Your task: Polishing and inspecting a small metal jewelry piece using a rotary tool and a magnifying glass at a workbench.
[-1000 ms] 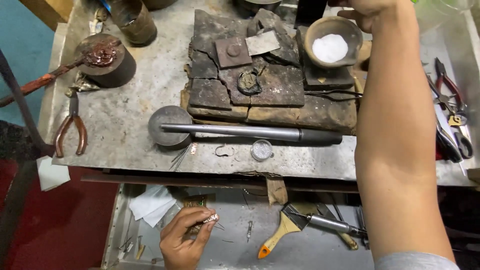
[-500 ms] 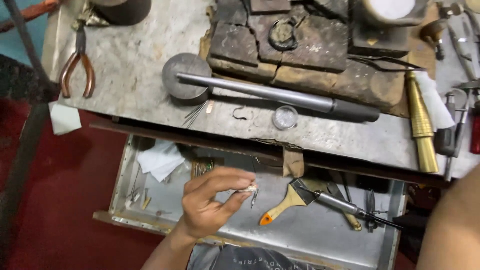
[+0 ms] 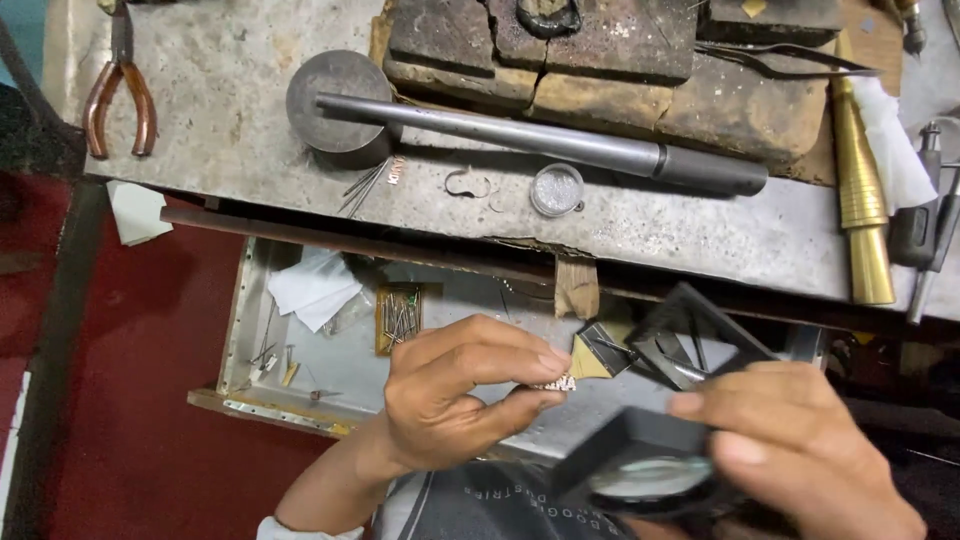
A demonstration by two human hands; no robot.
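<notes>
Left hand (image 3: 455, 400) is pinching a small metal piece (image 3: 556, 383) between thumb and fingertips, closed tight on it, over the open drawer (image 3: 240, 330). I can't make out the piece's detail, too small. Right hand (image 3: 800, 450) is gripping a black folding magnifier (image 3: 650, 465), fingers wrapped over its top, lens facing up at me, frame blurred. Magnifier sits just beside the metal piece, low and to its right; I can't tell if they touch.

Drawer holds white paper scraps (image 3: 312, 288) at its back left and a small tray of pins (image 3: 400, 318) near the left hand.

On the bench above: long steel mandrel (image 3: 540, 145) lying across, its thin end resting on a round steel block (image 3: 338, 98). Small round tin (image 3: 556, 189) just in front of the mandrel. Charred soldering blocks (image 3: 600, 60) behind it. Brass tapered mandrel (image 3: 862, 215) at far right, pliers (image 3: 120, 95) at far left.
</notes>
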